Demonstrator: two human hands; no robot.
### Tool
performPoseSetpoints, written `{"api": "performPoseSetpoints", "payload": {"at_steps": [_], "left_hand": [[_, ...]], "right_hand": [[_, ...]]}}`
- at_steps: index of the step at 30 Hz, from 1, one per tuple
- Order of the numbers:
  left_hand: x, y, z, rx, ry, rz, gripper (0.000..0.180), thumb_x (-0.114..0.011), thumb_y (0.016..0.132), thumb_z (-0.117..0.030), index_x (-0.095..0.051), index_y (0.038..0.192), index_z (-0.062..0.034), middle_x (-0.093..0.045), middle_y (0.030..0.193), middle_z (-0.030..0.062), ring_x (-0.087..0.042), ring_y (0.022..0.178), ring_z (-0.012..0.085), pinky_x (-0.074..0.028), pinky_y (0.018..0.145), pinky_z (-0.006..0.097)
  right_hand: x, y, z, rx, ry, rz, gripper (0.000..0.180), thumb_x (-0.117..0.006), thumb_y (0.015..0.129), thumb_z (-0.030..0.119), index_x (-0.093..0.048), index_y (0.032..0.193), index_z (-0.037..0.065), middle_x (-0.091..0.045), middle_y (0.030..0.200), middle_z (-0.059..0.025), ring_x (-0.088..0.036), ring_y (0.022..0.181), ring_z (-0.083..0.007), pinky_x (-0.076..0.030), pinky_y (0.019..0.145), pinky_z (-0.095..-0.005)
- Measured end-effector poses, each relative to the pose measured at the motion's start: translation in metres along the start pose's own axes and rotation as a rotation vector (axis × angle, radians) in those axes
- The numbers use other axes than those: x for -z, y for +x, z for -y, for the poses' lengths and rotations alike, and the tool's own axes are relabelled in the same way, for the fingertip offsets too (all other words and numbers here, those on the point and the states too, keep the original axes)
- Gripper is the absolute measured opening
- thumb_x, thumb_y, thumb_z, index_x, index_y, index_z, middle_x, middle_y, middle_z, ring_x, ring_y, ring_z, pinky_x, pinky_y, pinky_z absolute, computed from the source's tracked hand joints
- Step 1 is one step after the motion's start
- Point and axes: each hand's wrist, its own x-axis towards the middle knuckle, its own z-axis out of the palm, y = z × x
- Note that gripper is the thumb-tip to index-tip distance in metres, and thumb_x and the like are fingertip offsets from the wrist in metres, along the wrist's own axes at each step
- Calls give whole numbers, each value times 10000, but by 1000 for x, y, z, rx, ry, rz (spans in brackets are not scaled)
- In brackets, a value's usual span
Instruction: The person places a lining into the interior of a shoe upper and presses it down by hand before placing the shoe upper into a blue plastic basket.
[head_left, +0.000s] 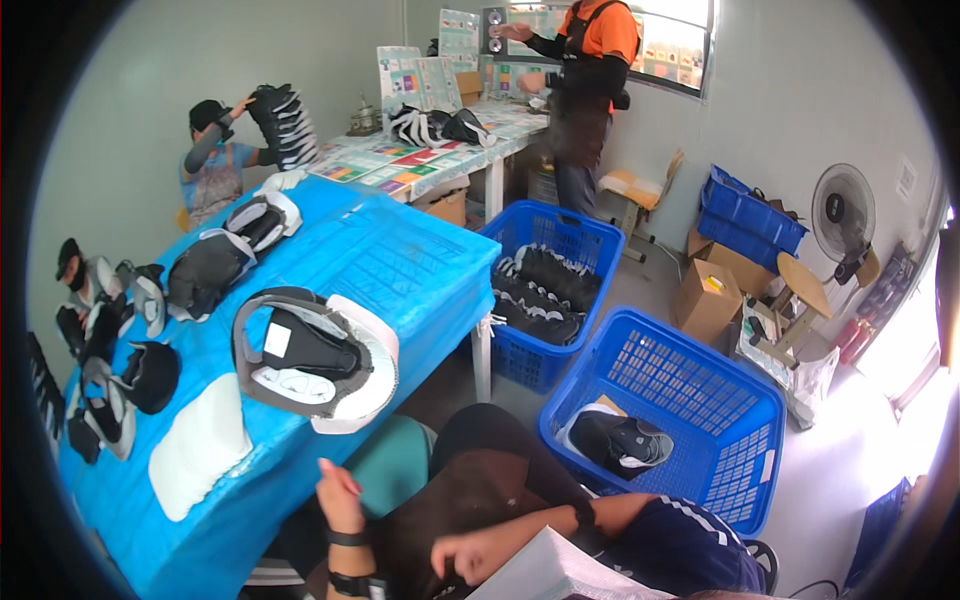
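A long table with a blue plastic cover (400,270) fills the room's left. Beside its near corner, the left hand (338,497) is empty and half open; the right hand (480,553) pinches a white paper sheet (555,572). Such a loose pinch could let the sheet slip.

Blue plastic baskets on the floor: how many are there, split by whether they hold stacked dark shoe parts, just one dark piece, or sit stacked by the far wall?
Basket filled with stacked dark shoe parts: 1
Basket holding a single dark piece: 1
Baskets stacked by the far wall: apparently 2, nested, exact number hard to tell
Total: about 4
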Motion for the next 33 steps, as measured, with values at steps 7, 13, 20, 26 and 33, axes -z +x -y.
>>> {"api": "performPoseSetpoints", "payload": {"at_steps": [7,13,20,26,33], "left_hand": [[72,54,78,501,-707,-291,204,-515,786,-264,-484,904,-101,-495,907,23,-456,861,166,-369,792,332],[103,75,119,640,-764,-582,240,-539,706,-219,-479,916,-117,-466,964,25,-419,960,186,-330,832,366],[67,94,151,630,-524,-518,185,-494,726,-122,-480,899,-59,-470,925,78,-427,964,211,-364,836,368],[38,121,149,655,-508,-319,217,-486,761,-100,-491,961,-19,-502,970,78,-477,958,205,-385,834,318],[34,123,160,546,-527,-132,317,-490,758,-69,-457,1072,-39,-518,1018,79,-525,886,197,-420,795,282]], "right_hand": [[48,-27,-49,257,739,-1016,201,-459,807,54,-419,1004,55,-430,667,9,-358,551,-35,-285,484,-181],[45,-10,-50,-30,277,-799,171,-446,813,97,-461,979,56,-454,719,16,-401,634,-55,-325,559,-170],[43,-10,-46,-61,202,-847,167,-407,797,97,-473,937,34,-475,699,-1,-409,615,-61,-339,550,-185],[39,-16,-44,-20,166,-801,159,-403,794,108,-466,916,27,-467,682,0,-407,606,-65,-339,551,-188],[43,-19,-51,-39,156,-796,173,-419,795,114,-464,951,52,-470,712,12,-409,637,-67,-339,564,-191]]}}
